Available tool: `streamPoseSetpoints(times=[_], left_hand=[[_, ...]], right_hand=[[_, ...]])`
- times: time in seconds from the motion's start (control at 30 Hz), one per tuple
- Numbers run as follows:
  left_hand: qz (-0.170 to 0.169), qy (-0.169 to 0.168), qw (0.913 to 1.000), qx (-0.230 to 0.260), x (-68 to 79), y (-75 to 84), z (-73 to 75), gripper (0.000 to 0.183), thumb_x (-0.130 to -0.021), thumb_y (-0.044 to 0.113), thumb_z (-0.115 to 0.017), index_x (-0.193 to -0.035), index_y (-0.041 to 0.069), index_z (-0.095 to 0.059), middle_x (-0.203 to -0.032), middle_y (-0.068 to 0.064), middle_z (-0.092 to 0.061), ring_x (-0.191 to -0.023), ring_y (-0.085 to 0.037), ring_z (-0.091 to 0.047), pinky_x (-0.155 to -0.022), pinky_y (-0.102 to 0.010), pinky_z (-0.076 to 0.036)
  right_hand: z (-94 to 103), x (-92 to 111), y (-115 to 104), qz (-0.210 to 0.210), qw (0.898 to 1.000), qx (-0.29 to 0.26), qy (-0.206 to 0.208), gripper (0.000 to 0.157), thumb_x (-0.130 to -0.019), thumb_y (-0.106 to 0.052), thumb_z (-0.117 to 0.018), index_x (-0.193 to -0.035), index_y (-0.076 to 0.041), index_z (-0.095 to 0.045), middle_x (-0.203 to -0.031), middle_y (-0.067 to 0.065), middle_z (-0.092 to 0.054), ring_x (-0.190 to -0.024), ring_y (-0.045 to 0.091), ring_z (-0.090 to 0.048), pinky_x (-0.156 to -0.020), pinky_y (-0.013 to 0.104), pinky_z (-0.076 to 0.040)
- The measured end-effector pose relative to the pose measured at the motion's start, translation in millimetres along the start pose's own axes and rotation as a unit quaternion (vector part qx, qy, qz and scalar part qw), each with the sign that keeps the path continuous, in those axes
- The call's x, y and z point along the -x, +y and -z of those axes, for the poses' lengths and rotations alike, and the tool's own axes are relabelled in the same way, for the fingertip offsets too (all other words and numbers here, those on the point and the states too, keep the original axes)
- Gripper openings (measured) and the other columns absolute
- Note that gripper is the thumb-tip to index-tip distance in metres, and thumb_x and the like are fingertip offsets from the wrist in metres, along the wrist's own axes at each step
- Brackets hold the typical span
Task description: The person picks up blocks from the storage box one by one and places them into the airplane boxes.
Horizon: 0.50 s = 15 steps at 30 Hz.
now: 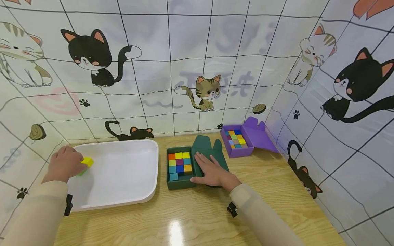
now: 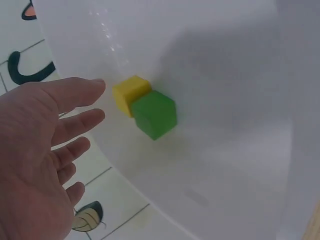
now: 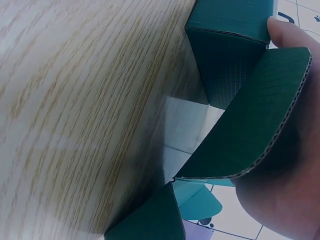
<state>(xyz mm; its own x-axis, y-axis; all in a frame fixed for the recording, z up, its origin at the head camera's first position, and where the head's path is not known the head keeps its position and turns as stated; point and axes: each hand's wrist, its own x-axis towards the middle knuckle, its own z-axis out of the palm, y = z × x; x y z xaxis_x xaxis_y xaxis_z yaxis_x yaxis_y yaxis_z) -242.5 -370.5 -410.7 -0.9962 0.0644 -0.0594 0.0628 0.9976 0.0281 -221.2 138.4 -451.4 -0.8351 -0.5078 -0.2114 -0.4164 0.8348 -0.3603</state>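
In the white tray (image 1: 123, 177) a yellow block (image 2: 131, 92) and a green block (image 2: 156, 115) lie side by side. My left hand (image 1: 65, 164) is over the tray's left side, thumb and fingers apart and close to these blocks; the left wrist view shows a small gap from the fingertips to the yellow one. My right hand (image 1: 212, 173) rests with spread fingers on the folded-back lid (image 1: 204, 141) of the green cardboard box (image 1: 181, 185), its thumb at the box's right wall. Inside sit several coloured cubes (image 1: 179, 168), with a gap at the front right.
Behind and right of the green box stands a purple box (image 1: 241, 152), its lid (image 1: 258, 135) folded out to the right, several coloured cubes inside. Everything is on a wooden table (image 1: 197, 218). Cat-patterned wall sheets (image 1: 191, 41) enclose the back and sides.
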Motion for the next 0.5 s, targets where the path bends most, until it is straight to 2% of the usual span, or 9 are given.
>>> streamPoseSetpoints(times=[0.13,0.33,0.5], left_hand=[[0.004,-0.029,0.9995,-0.009,-2.4,-7.2,-2.7,0.032,-0.083,0.023,-0.064,-0.095,-0.006,-0.067,-0.108,-0.038,-0.05,-0.103,-0.056,-0.037,-0.09,-0.073,-0.033],[0.005,-0.041,0.999,-0.016,-7.3,-7.5,-6.9,0.037,-0.082,0.026,-0.064,-0.094,-0.009,-0.065,-0.105,-0.039,-0.05,-0.099,-0.055,-0.038,-0.087,-0.071,-0.036],[0.002,-0.043,0.9989,-0.019,-8.6,-1.8,-10.1,0.039,-0.08,0.027,-0.063,-0.091,-0.01,-0.065,-0.1,-0.038,-0.05,-0.099,-0.055,-0.039,-0.085,-0.069,-0.038]], right_hand=[[-0.3,0.4,0.3,-0.001,1.0,-0.001,-0.001,0.094,-0.091,-0.064,-0.05,-0.158,-0.013,-0.007,-0.166,0.004,-0.004,-0.154,0.023,-0.008,-0.123,0.056,-0.001],[-0.5,1.0,0.2,-0.004,1.0,0.003,0.002,0.095,-0.091,-0.066,-0.048,-0.158,-0.014,-0.006,-0.166,0.002,-0.004,-0.154,0.021,-0.007,-0.123,0.055,-0.002],[-1.8,1.1,2.2,-0.005,1.0,0.01,0.0,0.096,-0.09,-0.068,-0.046,-0.158,-0.015,-0.004,-0.166,0.002,-0.003,-0.154,0.021,-0.006,-0.124,0.054,-0.002]])
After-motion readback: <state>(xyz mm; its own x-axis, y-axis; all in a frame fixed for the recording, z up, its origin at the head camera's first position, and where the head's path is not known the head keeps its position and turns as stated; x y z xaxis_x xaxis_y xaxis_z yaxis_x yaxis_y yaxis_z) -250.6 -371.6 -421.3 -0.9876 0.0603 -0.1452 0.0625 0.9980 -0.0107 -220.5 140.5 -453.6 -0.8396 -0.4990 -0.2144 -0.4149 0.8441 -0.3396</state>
